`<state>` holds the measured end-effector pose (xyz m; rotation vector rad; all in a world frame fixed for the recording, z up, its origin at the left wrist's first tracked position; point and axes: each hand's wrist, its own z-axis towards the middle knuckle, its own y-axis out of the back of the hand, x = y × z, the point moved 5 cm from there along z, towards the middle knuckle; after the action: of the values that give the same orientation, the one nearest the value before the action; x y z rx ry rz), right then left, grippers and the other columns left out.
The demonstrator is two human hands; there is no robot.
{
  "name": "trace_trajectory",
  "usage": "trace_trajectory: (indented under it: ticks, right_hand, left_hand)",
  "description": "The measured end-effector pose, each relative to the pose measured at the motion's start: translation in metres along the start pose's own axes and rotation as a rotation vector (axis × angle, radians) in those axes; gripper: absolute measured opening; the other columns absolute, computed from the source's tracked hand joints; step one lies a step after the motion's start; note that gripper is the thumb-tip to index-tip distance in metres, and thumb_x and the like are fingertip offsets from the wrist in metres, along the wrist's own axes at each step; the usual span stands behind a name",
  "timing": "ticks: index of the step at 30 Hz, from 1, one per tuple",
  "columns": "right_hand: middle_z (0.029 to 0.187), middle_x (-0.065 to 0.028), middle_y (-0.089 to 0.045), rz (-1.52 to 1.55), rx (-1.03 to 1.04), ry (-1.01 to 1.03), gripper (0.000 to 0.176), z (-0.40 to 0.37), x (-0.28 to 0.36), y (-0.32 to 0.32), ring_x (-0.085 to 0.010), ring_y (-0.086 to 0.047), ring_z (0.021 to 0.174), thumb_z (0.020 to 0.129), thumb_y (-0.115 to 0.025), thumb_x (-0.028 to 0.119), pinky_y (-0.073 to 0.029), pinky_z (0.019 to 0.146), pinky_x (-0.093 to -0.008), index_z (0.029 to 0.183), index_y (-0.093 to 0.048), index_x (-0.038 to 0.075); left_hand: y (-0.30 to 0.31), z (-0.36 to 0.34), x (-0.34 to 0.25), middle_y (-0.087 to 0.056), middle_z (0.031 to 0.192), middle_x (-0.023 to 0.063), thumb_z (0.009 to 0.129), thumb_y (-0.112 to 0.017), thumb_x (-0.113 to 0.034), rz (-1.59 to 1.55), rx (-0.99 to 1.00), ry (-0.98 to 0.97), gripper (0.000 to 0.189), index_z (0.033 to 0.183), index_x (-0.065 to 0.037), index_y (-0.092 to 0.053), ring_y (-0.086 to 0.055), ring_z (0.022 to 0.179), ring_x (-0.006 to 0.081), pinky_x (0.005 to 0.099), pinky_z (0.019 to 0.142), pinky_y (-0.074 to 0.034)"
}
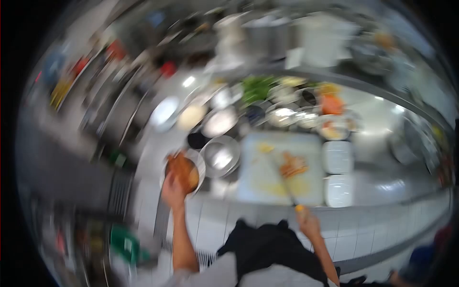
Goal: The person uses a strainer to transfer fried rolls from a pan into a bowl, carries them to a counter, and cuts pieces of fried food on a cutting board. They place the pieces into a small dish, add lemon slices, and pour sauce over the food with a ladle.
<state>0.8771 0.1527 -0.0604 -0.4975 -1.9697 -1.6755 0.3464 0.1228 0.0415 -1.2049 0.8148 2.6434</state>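
Note:
My left hand is closed around a reddish-brown piece of food, perhaps cooked meat, blurred by motion. It overlaps a white-rimmed bowl at the counter's left front. In my right hand is the yellow handle of a knife, its blade stretching over a pale cutting board. Orange-brown cut pieces lie on the board just right of the blade. A small yellow bit sits near the blade's far end. Yellowish stains mark the board's front part.
A steel bowl stands left of the board. Two white dishes, one behind the other, flank its right side. Behind are several bowls, green leaves and an orange item. A green container is at lower left.

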Motion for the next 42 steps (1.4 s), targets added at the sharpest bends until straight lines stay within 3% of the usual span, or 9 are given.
trace_trajectory:
  ticks: [3,9,17,23,33,37,39,40,42]
  right_hand:
    - [0.087,-0.0248,-0.068,0.08,-0.031,0.063,0.035,-0.002,0.027,0.014,-0.0447,-0.066,0.081,0.094,-0.061,0.021,-0.052,0.067,-0.0475,0.125,-0.058,0.006]
    - [0.091,-0.0234,-0.069,0.162,-0.033,0.09,0.038,-0.009,0.027,0.003,-0.0456,-0.066,0.082,0.093,-0.061,0.018,-0.053,0.07,-0.0485,0.129,-0.054,0.009]
    - [0.092,-0.0237,-0.069,0.167,-0.017,-0.014,0.036,-0.018,0.029,0.001,-0.0433,-0.067,0.083,0.093,-0.061,0.018,-0.053,0.07,-0.0436,0.128,-0.056,0.009]
    - [0.087,-0.0251,-0.068,0.19,-0.07,-0.095,0.038,-0.027,0.019,0.002,-0.0471,-0.065,0.081,0.093,-0.062,0.025,-0.052,0.07,-0.0492,0.128,-0.056,0.013]
    - [0.089,-0.0235,-0.069,0.252,0.012,-0.174,0.04,-0.03,0.006,0.006,-0.0461,-0.066,0.083,0.093,-0.061,0.028,-0.053,0.074,-0.0466,0.129,-0.055,0.011]
    - [0.089,-0.0244,-0.069,0.315,0.035,-0.205,0.041,-0.033,0.005,0.004,-0.0451,-0.067,0.083,0.094,-0.061,0.029,-0.053,0.074,-0.0455,0.129,-0.055,0.01]
    - [0.088,-0.0252,-0.068,0.308,0.032,-0.192,0.042,-0.032,0.005,0.001,-0.0469,-0.066,0.082,0.093,-0.062,0.03,-0.052,0.073,-0.0475,0.13,-0.055,0.01]
    - [0.087,-0.026,-0.068,0.305,0.016,-0.186,0.044,-0.031,0.004,-0.001,-0.0488,-0.064,0.081,0.092,-0.063,0.031,-0.052,0.072,-0.0496,0.13,-0.054,0.01]
    - [0.086,-0.026,-0.068,0.315,0.032,-0.168,0.043,-0.029,0.001,-0.005,-0.0492,-0.064,0.081,0.093,-0.063,0.031,-0.052,0.072,-0.0498,0.13,-0.054,0.01]
  left_hand:
    - [0.036,0.022,-0.003,-0.071,0.099,0.014,0.089,-0.066,-0.013,0.17,-0.116,0.147,0.025,0.11,-0.001,-0.068,-0.07,0.09,0.0213,0.0322,0.073,-0.056]
    - [0.04,0.035,0.021,-0.071,0.105,0.0182,0.083,-0.073,-0.021,0.263,0.024,0.292,0.037,0.112,0.001,-0.067,-0.07,0.092,0.0272,0.0374,0.084,-0.054]
    - [-0.038,0.019,-0.004,-0.068,0.102,0.0171,0.073,-0.081,-0.021,0.325,0.295,0.088,0.041,0.106,-0.002,-0.067,-0.066,0.094,0.0352,0.0402,0.086,-0.053]
    - [-0.087,0.013,0.043,-0.068,0.111,0.0218,0.077,-0.07,-0.02,0.417,0.379,-0.189,0.046,0.119,-0.005,-0.065,-0.063,0.109,0.0365,0.0414,0.099,-0.045]
    - [-0.061,0.013,0.003,-0.065,0.11,0.0175,0.072,-0.071,-0.007,0.139,0.156,0.249,0.057,0.125,-0.004,-0.054,-0.066,0.098,0.0278,0.0353,0.086,-0.052]
    - [-0.091,-0.024,-0.077,-0.061,0.103,0.0079,0.075,-0.065,0.006,-0.188,0.262,0.012,0.049,0.122,-0.006,-0.056,-0.062,0.082,0.0144,0.0264,0.069,-0.053]
    - [-0.128,-0.064,-0.121,-0.062,0.105,0.0098,0.069,-0.067,0.008,-0.151,0.401,-0.236,0.042,0.108,-0.006,-0.064,-0.062,0.088,0.0237,0.0343,0.075,-0.052]
    - [-0.148,-0.087,-0.141,-0.062,0.104,0.0103,0.066,-0.068,0.007,-0.096,0.408,-0.624,0.039,0.102,-0.006,-0.066,-0.061,0.093,0.0301,0.0404,0.086,-0.047]
    - [-0.196,-0.137,-0.134,-0.06,0.107,0.0102,0.064,-0.071,0.004,-0.162,0.602,-0.716,0.035,0.097,-0.007,-0.066,-0.057,0.102,0.0334,0.0433,0.091,-0.044]
